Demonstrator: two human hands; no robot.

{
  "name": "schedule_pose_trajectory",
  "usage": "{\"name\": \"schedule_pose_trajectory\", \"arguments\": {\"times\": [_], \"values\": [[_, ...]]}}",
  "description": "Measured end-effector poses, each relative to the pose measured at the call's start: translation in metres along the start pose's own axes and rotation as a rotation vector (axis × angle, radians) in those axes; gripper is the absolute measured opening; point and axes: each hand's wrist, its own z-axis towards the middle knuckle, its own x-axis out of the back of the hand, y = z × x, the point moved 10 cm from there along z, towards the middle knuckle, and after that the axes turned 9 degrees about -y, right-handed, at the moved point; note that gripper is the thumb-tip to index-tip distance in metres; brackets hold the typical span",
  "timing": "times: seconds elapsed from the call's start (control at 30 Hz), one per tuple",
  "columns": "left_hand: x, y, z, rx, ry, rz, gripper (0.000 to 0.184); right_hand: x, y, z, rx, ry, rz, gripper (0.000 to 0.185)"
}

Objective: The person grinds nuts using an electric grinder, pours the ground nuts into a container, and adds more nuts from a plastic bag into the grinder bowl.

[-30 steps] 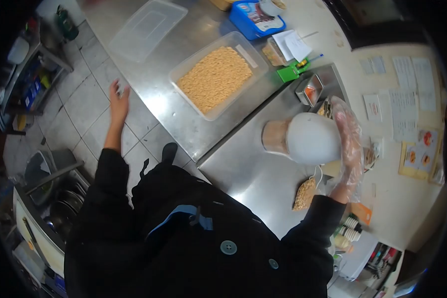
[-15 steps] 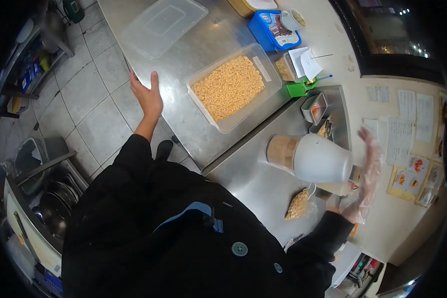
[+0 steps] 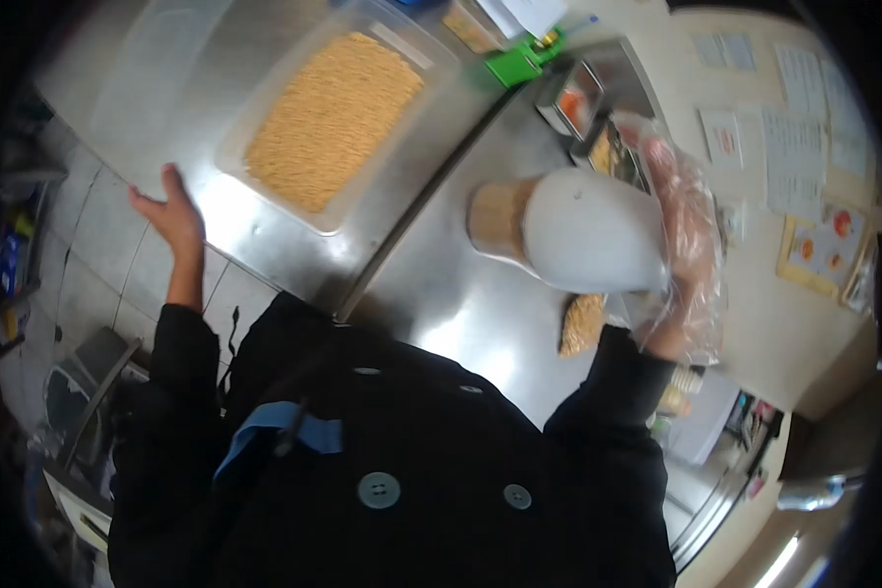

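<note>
My left hand (image 3: 173, 218) is bare, with thumb and fingers apart. It hovers near the table's left edge and holds nothing. In a loose clear plastic glove, my right hand (image 3: 691, 220) reaches along the far right side of a rounded white plastic container (image 3: 593, 230). Its fingers look stretched out; whether they touch the container is unclear. Joined to the white container is a clear section with tan contents (image 3: 500, 218). Between my hands is a clear plastic tub (image 3: 230, 162) of tan chopped bits (image 3: 333, 118). A small bag of similar bits (image 3: 582, 323) lies below the white container.
A seam divides the steel table (image 3: 441, 318). At the back stand a green holder (image 3: 519, 64) with papers and metal containers (image 3: 570, 98), one with orange-red contents. Printed sheets (image 3: 794, 162) hang on the right wall. A translucent lid (image 3: 152, 69) lies at the upper left.
The view has shifted, so the tub and white container appear higher and further left. My right hand has come in close beside the white container. My left hand has moved off the table edge.
</note>
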Motion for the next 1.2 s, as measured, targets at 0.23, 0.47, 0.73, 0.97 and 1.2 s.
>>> {"name": "schedule_pose_trajectory", "arguments": {"times": [0.23, 0.47, 0.73, 0.97, 1.2], "values": [[-0.006, 0.008, 0.001, 0.013, -0.083, -0.195, 0.077, 0.001, -0.003, -0.002, 0.027, 0.011, 0.065, 0.048], [-0.007, 0.007, 0.002, -0.036, -0.095, -0.192, 0.079, -0.005, -0.011, 0.000, 0.046, -0.004, 0.094, 0.052], [0.000, 0.011, 0.001, -0.017, -0.030, -0.019, 0.082, -0.014, -0.024, 0.000, 0.078, -0.027, 0.149, 0.056], [-0.004, 0.007, 0.004, -0.066, -0.064, -0.131, 0.075, -0.015, -0.020, 0.003, -0.004, -0.016, -0.067, 0.063], [-0.005, 0.015, 0.000, -0.026, -0.057, -0.176, 0.068, -0.021, -0.035, 0.004, 0.151, -0.107, 0.036, 0.063]]}}
